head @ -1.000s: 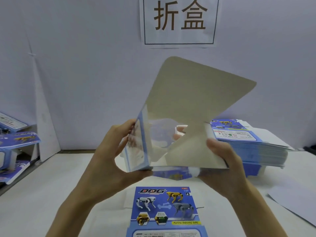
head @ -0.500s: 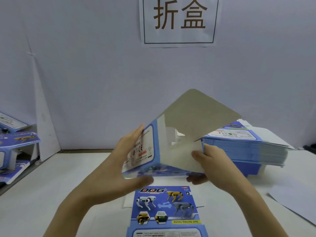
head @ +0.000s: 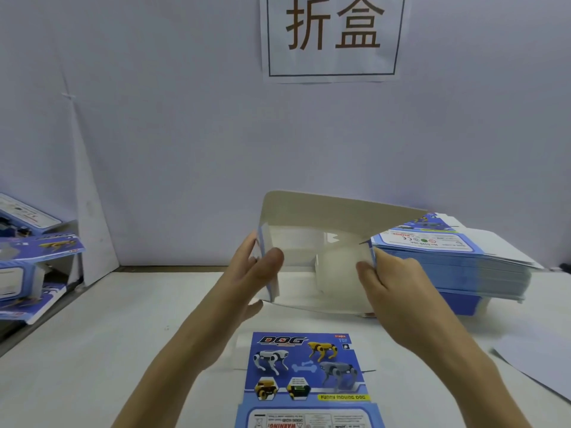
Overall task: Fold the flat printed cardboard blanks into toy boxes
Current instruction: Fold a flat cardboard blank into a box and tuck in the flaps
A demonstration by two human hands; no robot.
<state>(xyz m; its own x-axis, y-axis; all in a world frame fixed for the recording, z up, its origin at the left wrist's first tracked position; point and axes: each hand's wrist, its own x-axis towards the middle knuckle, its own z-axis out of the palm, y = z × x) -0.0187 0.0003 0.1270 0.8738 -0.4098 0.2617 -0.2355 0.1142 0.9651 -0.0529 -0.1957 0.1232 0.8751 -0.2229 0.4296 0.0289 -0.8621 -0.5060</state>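
- Head view: a half-folded box (head: 312, 261) of thin cardboard is held in the air above the white surface (head: 92, 350), in the middle of the picture and in front of the pale wall.
- Its inner side is plain and unprinted, grey-beige and matt. A wide flap (head: 336, 211) with a rounded corner stands up at the back. The lower part is blurred.
- The left hand (head: 250, 273) grips the left edge of the box, thumb on the near face, the other fingers behind it.
- The right hand (head: 392, 282) holds the right edge, with its fingers curled round it.
- A flat blank (head: 306, 375) lies on the surface below the hands, glossy blue, printed with robot dogs.
- A thick, even stack of blanks (head: 457, 261) is at the right, just beside the right hand.
- Folded boxes (head: 34, 251) are piled at the left edge.
- A rectangular paper sign (head: 332, 38) with two dark characters hangs on the wall.
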